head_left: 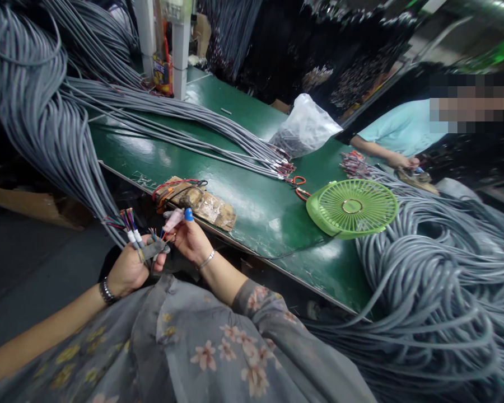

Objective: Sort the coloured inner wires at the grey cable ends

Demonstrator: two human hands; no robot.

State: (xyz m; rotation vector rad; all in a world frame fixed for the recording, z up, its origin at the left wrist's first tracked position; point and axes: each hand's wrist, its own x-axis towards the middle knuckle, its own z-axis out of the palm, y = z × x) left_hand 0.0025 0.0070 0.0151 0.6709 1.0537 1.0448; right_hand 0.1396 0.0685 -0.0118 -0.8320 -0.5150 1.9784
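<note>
My left hand [130,268] is closed around the ends of several grey cables [128,230], whose coloured inner wires stick up between the fingers. My right hand [189,238] is pinched on the wire ends of one cable right beside the left hand; its fingers wear a blue tip and pale tape. The cables run up and left into a thick grey cable bundle [46,123] hanging over the near edge of the green table [252,207].
A taped brown pad with red and black wires [197,202] lies at the table edge. A green fan [353,207], a plastic bag [304,131], more cables [193,134] and a big cable heap [445,291] surround it. A person in light blue [399,137] works opposite.
</note>
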